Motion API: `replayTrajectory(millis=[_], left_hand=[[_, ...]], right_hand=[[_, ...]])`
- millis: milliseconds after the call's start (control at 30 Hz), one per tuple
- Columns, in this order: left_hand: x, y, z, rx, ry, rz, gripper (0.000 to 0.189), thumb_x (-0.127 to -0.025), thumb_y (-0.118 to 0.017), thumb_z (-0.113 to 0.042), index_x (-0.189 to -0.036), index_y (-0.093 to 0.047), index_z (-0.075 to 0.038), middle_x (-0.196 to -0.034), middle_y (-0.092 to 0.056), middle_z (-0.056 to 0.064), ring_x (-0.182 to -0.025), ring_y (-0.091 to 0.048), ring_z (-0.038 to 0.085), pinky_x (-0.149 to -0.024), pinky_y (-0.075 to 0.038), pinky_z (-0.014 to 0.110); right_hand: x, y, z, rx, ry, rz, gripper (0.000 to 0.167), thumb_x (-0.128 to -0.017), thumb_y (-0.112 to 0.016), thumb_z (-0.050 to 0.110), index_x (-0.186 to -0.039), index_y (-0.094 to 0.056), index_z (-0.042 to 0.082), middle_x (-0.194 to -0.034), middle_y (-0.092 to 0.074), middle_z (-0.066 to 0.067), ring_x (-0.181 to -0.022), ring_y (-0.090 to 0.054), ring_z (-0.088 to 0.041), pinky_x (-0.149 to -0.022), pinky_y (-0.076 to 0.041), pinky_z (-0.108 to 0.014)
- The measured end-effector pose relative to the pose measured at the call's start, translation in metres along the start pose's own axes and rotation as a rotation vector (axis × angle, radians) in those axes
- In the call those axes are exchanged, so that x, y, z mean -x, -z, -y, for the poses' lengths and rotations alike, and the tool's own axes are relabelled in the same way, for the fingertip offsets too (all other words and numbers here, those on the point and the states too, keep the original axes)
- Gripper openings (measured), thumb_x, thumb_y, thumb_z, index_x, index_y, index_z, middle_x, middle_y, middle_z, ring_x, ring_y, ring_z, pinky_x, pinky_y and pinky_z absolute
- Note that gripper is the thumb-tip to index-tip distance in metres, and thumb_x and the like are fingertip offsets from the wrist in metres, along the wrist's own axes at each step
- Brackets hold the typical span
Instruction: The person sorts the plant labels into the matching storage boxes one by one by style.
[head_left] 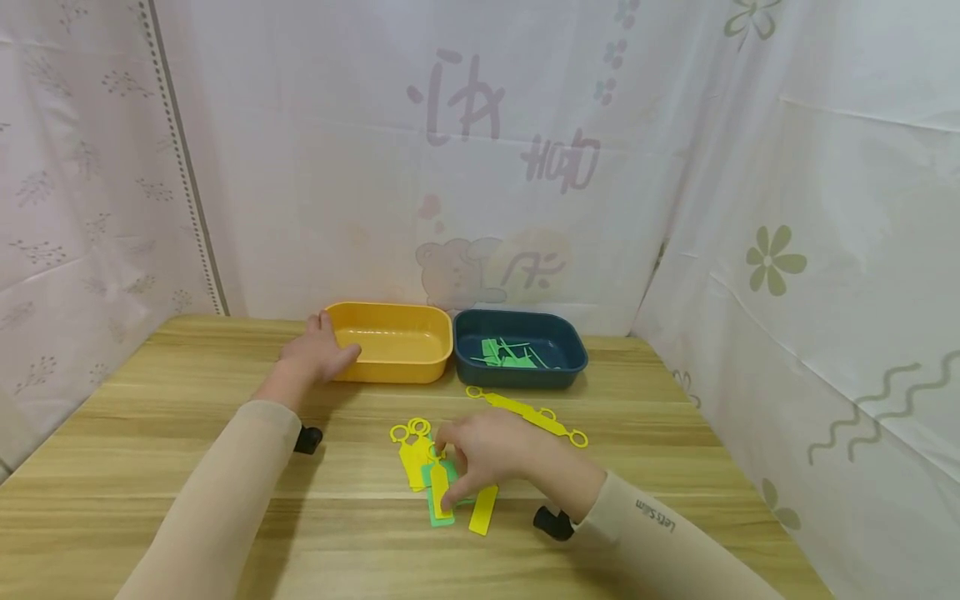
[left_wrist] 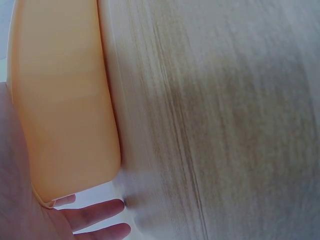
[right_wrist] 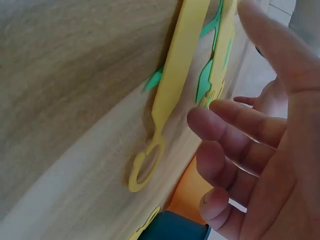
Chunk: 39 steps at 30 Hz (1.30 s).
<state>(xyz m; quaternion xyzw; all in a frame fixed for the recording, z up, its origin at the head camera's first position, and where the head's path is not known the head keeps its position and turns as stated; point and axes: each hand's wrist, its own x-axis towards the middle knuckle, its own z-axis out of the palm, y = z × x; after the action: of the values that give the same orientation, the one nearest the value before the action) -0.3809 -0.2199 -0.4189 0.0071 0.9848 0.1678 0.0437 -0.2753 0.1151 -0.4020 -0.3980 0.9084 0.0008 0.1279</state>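
My left hand point(head_left: 318, 350) rests at the left end of a yellow bin point(head_left: 393, 372), thumb over its front corner. In the left wrist view its fingers point(left_wrist: 95, 214) reach out straight past the bin's end. My right hand point(head_left: 491, 446) hovers low over a small pile of flat tags, thumb and index finger spread along a yellow ring-ended tag point(head_left: 439, 492); whether they touch it is unclear. Beneath lie green tags point(head_left: 442, 521). Another yellow tag point(right_wrist: 180, 65) lies partly under the hand, its hooked ring showing in the right wrist view.
A dark blue bin point(head_left: 517, 377) with several green tags point(head_left: 510, 358) inside stands against the yellow bin's right side. More yellow tags point(head_left: 525, 410) lie in front of it. Patterned curtains point(head_left: 337, 167) border the wooden table point(head_left: 360, 550) at the back and sides.
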Motion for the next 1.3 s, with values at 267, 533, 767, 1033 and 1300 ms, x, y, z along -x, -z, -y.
replayTrajectory(millis=[267,533,767,1033,1300], left_hand=[[-0.001,0.000,0.000,-0.004,0.002,0.001,0.106,-0.105,-0.034,-0.058,-0.168,0.011,0.015,-0.178,0.001,0.040,-0.131,-0.059,0.065,-0.106,-0.049,0.074],[0.000,-0.001,0.001,-0.002,-0.004,-0.005,0.106,-0.106,-0.035,-0.058,-0.168,0.011,0.015,-0.177,0.001,0.041,-0.131,-0.058,0.066,-0.105,-0.049,0.076],[0.000,-0.001,0.001,0.000,-0.001,-0.006,0.107,-0.105,-0.035,-0.059,-0.168,0.011,0.014,-0.177,0.000,0.040,-0.132,-0.057,0.066,-0.106,-0.049,0.075],[0.001,-0.001,0.000,-0.007,-0.009,-0.008,0.107,-0.106,-0.036,-0.059,-0.168,0.009,0.015,-0.177,-0.001,0.041,-0.130,-0.059,0.066,-0.107,-0.049,0.075],[0.001,-0.001,0.002,-0.007,-0.007,-0.008,0.108,-0.107,-0.036,-0.061,-0.168,0.011,0.015,-0.177,0.001,0.042,-0.127,-0.060,0.066,-0.106,-0.048,0.076]], right_hand=[[0.002,-0.002,0.006,0.054,-0.021,0.049,0.081,-0.076,-0.086,0.079,-0.139,-0.068,0.030,-0.078,-0.061,0.018,-0.070,-0.057,-0.004,-0.065,-0.044,-0.026],[0.003,-0.003,0.000,0.017,-0.090,0.017,0.077,-0.073,-0.087,0.080,-0.126,-0.061,0.030,-0.085,-0.062,0.015,-0.071,-0.055,-0.009,-0.065,-0.044,-0.027],[0.004,-0.002,-0.032,-0.027,-0.214,-0.099,0.072,-0.076,-0.081,0.085,-0.114,-0.059,0.028,-0.074,-0.056,0.010,-0.067,-0.055,-0.011,-0.061,-0.039,-0.030],[0.011,-0.001,-0.069,-0.037,-0.364,-0.191,0.061,-0.095,-0.072,0.072,-0.126,-0.066,0.020,-0.076,-0.063,0.007,-0.070,-0.059,-0.014,-0.065,-0.047,-0.034],[0.007,-0.005,-0.059,-0.046,-0.237,-0.143,0.052,-0.096,-0.073,0.065,-0.126,-0.069,0.022,-0.082,-0.064,0.012,-0.074,-0.060,-0.007,-0.068,-0.049,-0.031]])
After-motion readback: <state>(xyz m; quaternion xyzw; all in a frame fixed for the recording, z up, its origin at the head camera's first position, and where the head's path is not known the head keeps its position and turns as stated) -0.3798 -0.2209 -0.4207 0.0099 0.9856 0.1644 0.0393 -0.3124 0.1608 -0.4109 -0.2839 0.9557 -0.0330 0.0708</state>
